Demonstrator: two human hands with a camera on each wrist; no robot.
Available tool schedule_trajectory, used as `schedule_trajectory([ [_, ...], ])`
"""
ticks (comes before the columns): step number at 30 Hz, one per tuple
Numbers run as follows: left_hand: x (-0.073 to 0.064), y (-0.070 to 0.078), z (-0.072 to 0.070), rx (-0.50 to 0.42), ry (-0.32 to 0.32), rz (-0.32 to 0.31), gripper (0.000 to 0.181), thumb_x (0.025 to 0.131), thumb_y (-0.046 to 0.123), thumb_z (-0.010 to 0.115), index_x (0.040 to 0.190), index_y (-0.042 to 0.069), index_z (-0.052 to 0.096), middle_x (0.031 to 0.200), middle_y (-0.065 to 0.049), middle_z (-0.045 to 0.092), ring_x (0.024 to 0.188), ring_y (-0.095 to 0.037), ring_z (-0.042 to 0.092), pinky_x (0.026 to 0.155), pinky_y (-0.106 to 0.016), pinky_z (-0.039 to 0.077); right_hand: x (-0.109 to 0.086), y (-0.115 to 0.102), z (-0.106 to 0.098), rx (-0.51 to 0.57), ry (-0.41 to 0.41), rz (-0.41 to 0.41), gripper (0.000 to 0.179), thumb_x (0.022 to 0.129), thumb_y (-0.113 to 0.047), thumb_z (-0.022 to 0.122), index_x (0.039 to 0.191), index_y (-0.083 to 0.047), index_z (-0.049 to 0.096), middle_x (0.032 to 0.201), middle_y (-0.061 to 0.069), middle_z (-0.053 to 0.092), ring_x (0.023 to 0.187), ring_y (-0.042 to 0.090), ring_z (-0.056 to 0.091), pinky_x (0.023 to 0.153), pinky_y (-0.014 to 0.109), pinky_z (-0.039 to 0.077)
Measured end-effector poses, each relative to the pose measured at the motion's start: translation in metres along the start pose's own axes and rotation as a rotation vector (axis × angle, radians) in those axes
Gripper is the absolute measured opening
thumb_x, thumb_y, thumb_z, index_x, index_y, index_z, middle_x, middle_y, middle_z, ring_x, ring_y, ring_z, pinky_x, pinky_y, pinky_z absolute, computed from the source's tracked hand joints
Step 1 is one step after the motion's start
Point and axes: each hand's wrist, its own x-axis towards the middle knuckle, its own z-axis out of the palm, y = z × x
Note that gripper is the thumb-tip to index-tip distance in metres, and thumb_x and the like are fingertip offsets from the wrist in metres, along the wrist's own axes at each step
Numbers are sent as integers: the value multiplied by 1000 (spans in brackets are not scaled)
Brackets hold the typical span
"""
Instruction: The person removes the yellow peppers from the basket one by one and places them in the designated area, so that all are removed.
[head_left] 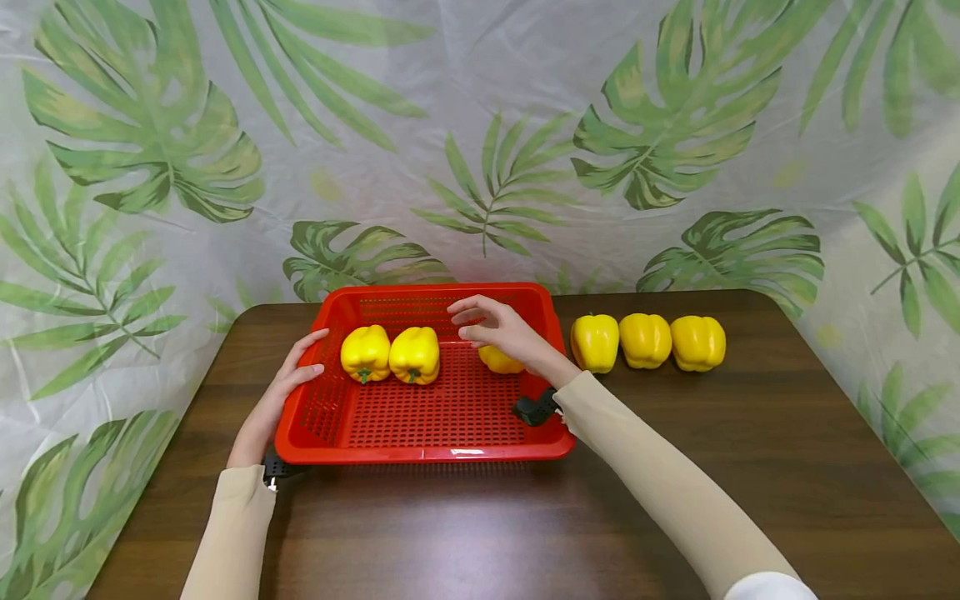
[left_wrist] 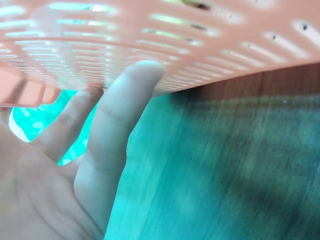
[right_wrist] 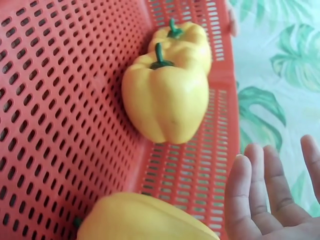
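Observation:
My left hand (head_left: 279, 393) is at the left side of a red perforated plastic basket (head_left: 423, 455), fingertips and thumb at the rim. In the left wrist view, its straight thumb (left_wrist: 112, 130) lies along the basket's outer wall. Two yellow bell peppers (head_left: 365, 353) (head_left: 415, 355) sit side by side in the basket's left half, stems toward me. Over the right half hovers my right hand (head_left: 504, 333), fingers extended and holding nothing. It partly hides a third bell pepper (head_left: 497, 360) inside the basket; in the right wrist view this pepper (right_wrist: 142, 220) lies apart from the fingers.
Three more yellow bell peppers (head_left: 596, 342) (head_left: 645, 341) (head_left: 698, 343) stand in a row on the dark wooden table (head_left: 712, 442), right of the basket. A leaf-print cloth (head_left: 517, 75) hangs behind the table's back edge.

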Motion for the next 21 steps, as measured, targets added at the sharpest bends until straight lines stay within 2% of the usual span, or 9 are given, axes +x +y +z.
schedule_trajectory([
  [3,0,0,0,4,4,-6,54,101,22,40,150,32,20,150,-10,18,123,-30,38,89,-38,49,4,2,6,-22,-21,29,40,94,-13,59,133,-7,51,130,14,52,107,34,57,87,43,49],
  [8,-1,1,0,1,6,-8,54,101,23,39,150,32,20,150,-10,17,123,-31,38,89,-38,49,11,6,15,-37,-68,62,44,93,-10,59,136,-4,47,136,17,45,110,38,55,94,50,44],
  [17,-1,0,1,-7,-3,5,54,101,23,39,151,30,19,150,-12,18,123,-32,39,88,-38,49,23,10,25,-78,-124,74,46,93,-2,59,137,-5,47,141,17,42,114,35,51,90,38,47],
  [21,-1,0,1,-10,-5,15,53,101,23,38,150,30,20,149,-13,18,122,-30,40,88,-36,49,29,14,28,-85,-141,82,48,92,-2,59,137,-5,46,142,15,40,115,36,50,91,39,47],
])
